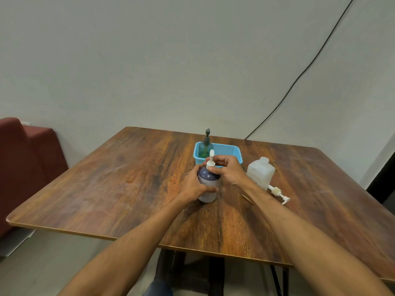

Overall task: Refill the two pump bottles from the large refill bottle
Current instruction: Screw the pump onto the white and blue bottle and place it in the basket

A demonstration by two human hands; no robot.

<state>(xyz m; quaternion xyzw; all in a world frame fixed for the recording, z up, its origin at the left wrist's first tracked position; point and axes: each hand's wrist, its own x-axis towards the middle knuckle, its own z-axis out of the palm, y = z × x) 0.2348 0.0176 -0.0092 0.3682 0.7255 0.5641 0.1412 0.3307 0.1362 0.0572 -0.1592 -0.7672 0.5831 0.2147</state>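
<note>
Three bottles stand on the one brown wood-grain table (106, 189), whose top is smooth with rounded corners. Two of them carry pumps.

The first is the rounded dark purple plastic bottle with a pale lower band (208, 176), upright near the middle of the table. The left hand (196, 185) wraps its fingers and thumb round the bottle's body. The right hand (228, 169) curls its fingertips round the collar of the slim white plastic pump head (211, 155) at the bottle's neck. Whether the collar is screwed tight cannot be told.

The second is the translucent green pump bottle (203, 149) with a dark pointed pump, upright in the left end of the single light blue plastic basket (233, 151). The basket is rectangular with finely perforated walls and sits just behind the hands.

The third is the large squarish refill bottle of cloudy white plastic (260, 173), upright just right of the right wrist, its short neck uncapped.

A loose white pump with a beige collar (279, 194) lies flat on the wood beside the refill bottle, which makes three pumps in all.

One thin black cable (299, 77) runs slantwise down the plain pale wall. One dark red cushioned seat (25, 150) stands at the left, apart from the table.
</note>
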